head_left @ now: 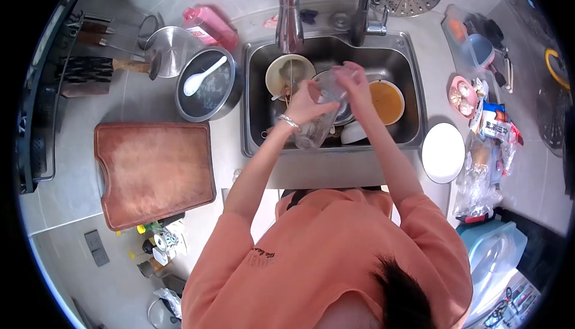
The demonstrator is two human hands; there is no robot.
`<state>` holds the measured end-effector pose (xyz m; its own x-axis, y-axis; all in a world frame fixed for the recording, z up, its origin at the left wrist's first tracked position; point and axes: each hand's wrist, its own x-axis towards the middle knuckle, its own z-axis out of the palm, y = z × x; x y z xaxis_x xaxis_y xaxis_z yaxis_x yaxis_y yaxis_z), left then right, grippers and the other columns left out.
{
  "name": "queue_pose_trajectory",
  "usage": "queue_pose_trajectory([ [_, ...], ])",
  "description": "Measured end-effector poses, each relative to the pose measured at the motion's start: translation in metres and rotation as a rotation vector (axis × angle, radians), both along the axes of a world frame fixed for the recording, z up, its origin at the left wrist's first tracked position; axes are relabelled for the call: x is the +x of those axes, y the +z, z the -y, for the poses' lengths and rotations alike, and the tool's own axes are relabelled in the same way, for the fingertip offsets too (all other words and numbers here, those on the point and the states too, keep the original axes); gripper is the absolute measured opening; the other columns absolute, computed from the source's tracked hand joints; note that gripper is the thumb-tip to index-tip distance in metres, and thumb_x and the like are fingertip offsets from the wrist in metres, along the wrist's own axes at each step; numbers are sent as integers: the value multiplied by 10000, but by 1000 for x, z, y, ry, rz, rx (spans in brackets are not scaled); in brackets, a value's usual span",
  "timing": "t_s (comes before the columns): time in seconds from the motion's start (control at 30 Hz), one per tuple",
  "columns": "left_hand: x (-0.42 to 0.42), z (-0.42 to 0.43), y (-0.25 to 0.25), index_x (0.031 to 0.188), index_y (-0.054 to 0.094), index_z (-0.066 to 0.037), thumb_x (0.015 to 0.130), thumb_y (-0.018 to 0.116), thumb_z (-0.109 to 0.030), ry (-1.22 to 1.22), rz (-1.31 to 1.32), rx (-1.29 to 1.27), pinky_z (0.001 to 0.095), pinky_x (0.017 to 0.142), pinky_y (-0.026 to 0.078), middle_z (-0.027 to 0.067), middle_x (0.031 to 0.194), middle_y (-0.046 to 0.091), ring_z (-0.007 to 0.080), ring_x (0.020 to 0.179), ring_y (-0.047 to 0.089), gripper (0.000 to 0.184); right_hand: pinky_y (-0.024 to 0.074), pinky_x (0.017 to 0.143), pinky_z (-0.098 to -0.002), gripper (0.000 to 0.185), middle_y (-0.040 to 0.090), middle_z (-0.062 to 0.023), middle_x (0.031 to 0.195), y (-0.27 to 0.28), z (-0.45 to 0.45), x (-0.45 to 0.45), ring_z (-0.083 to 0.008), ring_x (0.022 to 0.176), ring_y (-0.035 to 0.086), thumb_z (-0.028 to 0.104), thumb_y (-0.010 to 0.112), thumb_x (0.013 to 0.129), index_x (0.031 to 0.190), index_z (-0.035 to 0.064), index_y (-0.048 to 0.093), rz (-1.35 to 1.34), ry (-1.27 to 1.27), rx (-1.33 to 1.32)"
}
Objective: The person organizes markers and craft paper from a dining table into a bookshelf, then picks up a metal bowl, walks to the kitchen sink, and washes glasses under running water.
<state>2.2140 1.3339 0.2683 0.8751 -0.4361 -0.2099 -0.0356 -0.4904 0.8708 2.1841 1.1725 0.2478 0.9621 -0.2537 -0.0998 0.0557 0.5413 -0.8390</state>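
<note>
Over the sink (256, 137), my left hand (306, 104) closes around a clear, see-through container (315, 131) held at a slant. Its exact kind is hard to make out. My right hand (354, 92), slightly blurred, is at the container's upper end with its fingers bent around it. Below the hands lie a cream bowl (274, 74) under the faucet (290, 11), a white bowl (353, 134) and a dish of orange-brown liquid (386, 102). My hands partly hide other dishes in the basin.
To the left are a dark pot (200, 104) holding a white spoon (194, 83), a pink bottle (209, 27) and a wooden cutting board (157, 170). On the right stand a white oval dish (443, 153), a pink bowl of garlic (462, 96) and plastic packages (496, 122).
</note>
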Motion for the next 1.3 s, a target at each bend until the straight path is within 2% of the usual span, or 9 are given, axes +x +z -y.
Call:
queue_pose_trajectory([
  [0.13,0,0,-40,1105,459,-17,584,801,-200,-127,25,-154,282,842,418,58,1010,559,140,932,527,650,421,862,-303,612,543,-104,1081,-14,-14,-5,-164,1016,504,196,747,672,1157,46,403,5,-31,-546],
  [0.3,-8,40,64,1059,492,-25,545,819,-243,-93,120,-240,292,837,418,51,1001,559,134,919,526,647,408,891,-305,615,543,-102,1074,45,5,-1,-164,1012,514,170,752,663,1157,46,408,134,-139,-503],
  [0.47,5,22,-6,1126,445,1,532,829,-241,-146,-11,-266,288,840,426,65,1070,550,138,974,529,748,442,822,-305,679,560,-116,994,-18,-11,1,-203,919,554,289,776,620,1136,29,419,-5,-86,-634],
  [0.7,9,50,33,1080,530,-21,576,791,-249,-126,266,-101,284,785,444,42,1005,588,137,912,551,612,435,821,-291,684,548,-117,1029,29,21,0,-171,950,529,305,774,620,1135,27,420,141,-173,-493],
  [0.77,11,24,-37,1120,464,17,520,826,-320,-199,107,-197,307,809,443,121,1040,581,179,966,555,778,434,832,-305,706,553,-116,1035,-18,6,-4,-184,951,534,334,778,615,1138,29,415,2,-95,-604],
  [0.87,-13,35,9,1108,457,15,493,837,-340,-215,-26,-376,314,809,444,115,1043,577,189,953,560,805,433,840,-317,712,554,-108,1034,-5,5,-10,-198,954,540,346,775,617,1140,31,408,-19,-39,-684],
  [1.0,3,54,57,1088,472,30,496,837,-350,-112,220,-82,299,851,421,104,1056,578,183,977,551,793,432,834,-314,658,552,-101,1032,60,25,-4,-190,956,537,338,765,634,1115,34,434,201,-174,-425],
  [1.07,6,40,28,1110,478,26,519,828,-339,-143,248,8,296,840,429,96,1062,575,183,961,556,779,434,829,-306,622,550,-97,1025,20,15,-1,-183,949,535,295,756,654,1119,31,438,196,-179,-476],
  [1.3,3,22,25,1223,452,-20,602,785,-346,-232,-343,-33,265,777,456,77,1052,571,151,908,565,777,453,776,-291,630,555,-92,996,-17,-3,-1,-149,912,542,281,762,665,1117,3,422,-133,-91,-241],
])
